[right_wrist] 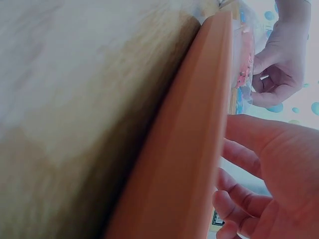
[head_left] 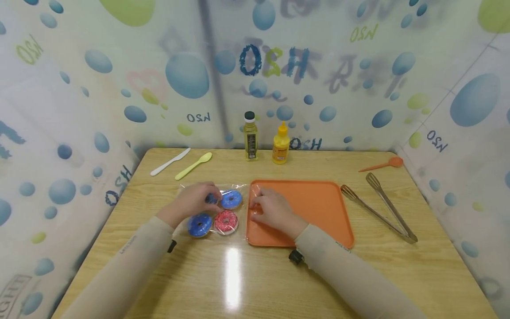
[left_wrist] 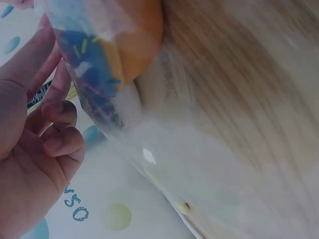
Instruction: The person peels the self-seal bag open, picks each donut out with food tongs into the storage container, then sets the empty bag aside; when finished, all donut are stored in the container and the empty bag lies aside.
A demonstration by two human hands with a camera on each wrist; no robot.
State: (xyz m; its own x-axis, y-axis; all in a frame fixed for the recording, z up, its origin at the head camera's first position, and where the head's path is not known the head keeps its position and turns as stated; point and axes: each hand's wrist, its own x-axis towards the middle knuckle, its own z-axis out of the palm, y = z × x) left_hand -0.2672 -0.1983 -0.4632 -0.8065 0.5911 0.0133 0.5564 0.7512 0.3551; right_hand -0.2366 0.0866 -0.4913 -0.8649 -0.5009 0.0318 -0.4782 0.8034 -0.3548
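A clear plastic bag [head_left: 243, 230] of several toy donuts lies on the table, left of the orange tray [head_left: 311, 199]. A blue donut [head_left: 231, 199], a darker blue donut [head_left: 200, 224] and a red sprinkled donut [head_left: 226, 221] show through the film; another blue one is partly hidden. My left hand [head_left: 195, 201] bends over the bag, its thumb and fingers pinching the film near the donuts. Over the tray's left side is my right hand [head_left: 275, 210], fingers bent, close to the bag's right edge; whether its fingertips hold the film is unclear.
Behind stand an oil bottle [head_left: 251, 139] and a yellow squeeze bottle [head_left: 280, 144]. A white knife [head_left: 170, 162] and a pale yellow spoon [head_left: 193, 166] lie back left. Metal tongs [head_left: 382, 212] are right of the tray, an orange spoon [head_left: 382, 165] beyond them.
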